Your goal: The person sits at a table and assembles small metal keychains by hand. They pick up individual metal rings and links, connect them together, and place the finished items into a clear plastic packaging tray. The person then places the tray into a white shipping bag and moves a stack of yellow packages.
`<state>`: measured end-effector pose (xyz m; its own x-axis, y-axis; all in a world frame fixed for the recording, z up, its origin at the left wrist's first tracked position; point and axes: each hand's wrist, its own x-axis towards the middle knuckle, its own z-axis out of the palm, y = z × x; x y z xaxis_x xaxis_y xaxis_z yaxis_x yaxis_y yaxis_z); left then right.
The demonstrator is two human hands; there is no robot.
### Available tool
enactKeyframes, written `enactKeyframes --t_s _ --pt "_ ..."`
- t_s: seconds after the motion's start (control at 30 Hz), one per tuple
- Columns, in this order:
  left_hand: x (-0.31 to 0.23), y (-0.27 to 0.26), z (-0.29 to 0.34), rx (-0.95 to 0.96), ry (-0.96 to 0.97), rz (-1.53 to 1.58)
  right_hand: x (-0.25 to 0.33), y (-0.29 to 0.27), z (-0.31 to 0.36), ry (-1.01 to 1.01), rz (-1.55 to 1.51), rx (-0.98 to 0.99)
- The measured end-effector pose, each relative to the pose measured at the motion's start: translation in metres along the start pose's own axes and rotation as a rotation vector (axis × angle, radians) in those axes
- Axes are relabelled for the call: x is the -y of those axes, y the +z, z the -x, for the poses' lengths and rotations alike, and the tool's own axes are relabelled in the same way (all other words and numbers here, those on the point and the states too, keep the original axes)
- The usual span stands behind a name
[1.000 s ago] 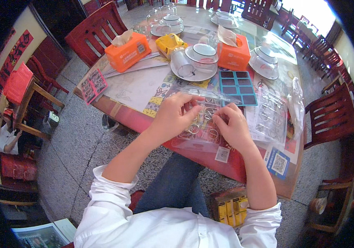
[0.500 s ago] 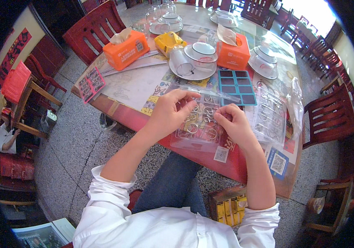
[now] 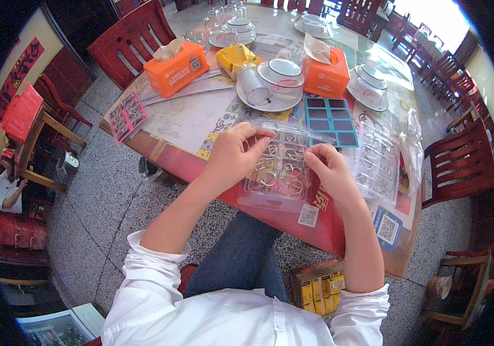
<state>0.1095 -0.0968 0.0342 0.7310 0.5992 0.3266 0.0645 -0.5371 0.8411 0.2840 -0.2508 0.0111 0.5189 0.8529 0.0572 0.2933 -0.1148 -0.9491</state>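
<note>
Below my hands on the table lies a clear plastic tray whose compartments hold several small metal wire rings and loops. My left hand is over its left side, thumb and fingertips pinched together near its far edge; whatever is between them is too small to make out. Above the right side, my right hand is also closed in a pinch, and its contents cannot be told. Another clear tray with similar metal pieces lies to the right. Beyond my right hand is a blue-framed tray with dark compartments.
A pink tray of metal pieces lies at the left edge. Orange tissue boxes, a yellow packet and stacked white dishes stand farther back. A crumpled clear bag lies right; a box of yellow packs sits below the table.
My right hand has shifted slightly to the right, away from the middle of the tray. My left hand has barely moved, its fingertips still pinched.
</note>
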Motion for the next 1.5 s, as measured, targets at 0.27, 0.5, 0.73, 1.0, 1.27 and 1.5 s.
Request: enactKeyframes --t_s 0.27,0.5,0.73,1.0,1.27,1.5 --pt "-0.010 -0.006 -0.008 0.095 -0.041 -0.191 0.028 -0.002 0.007 0.118 -0.234 0.021" --pt "0.009 0.007 -0.010 0.058 0.234 -0.606 0.040 -0.002 0.008 0.098 -0.453 0.062" --pt "0.002 0.007 -0.018 0.128 0.121 -0.600 0.041 -0.005 0.008 0.102 -0.535 0.063" --pt "0.006 -0.002 -0.023 0.197 0.067 -0.472 0.034 -0.008 0.006 0.206 -0.833 0.095" --pt "0.021 -0.009 -0.016 0.183 -0.253 0.140 0.043 -0.005 0.007 0.251 -0.923 0.138" --pt "0.014 -0.037 -0.007 0.242 -0.489 0.625 0.034 -0.001 0.007 0.159 -0.542 0.091"
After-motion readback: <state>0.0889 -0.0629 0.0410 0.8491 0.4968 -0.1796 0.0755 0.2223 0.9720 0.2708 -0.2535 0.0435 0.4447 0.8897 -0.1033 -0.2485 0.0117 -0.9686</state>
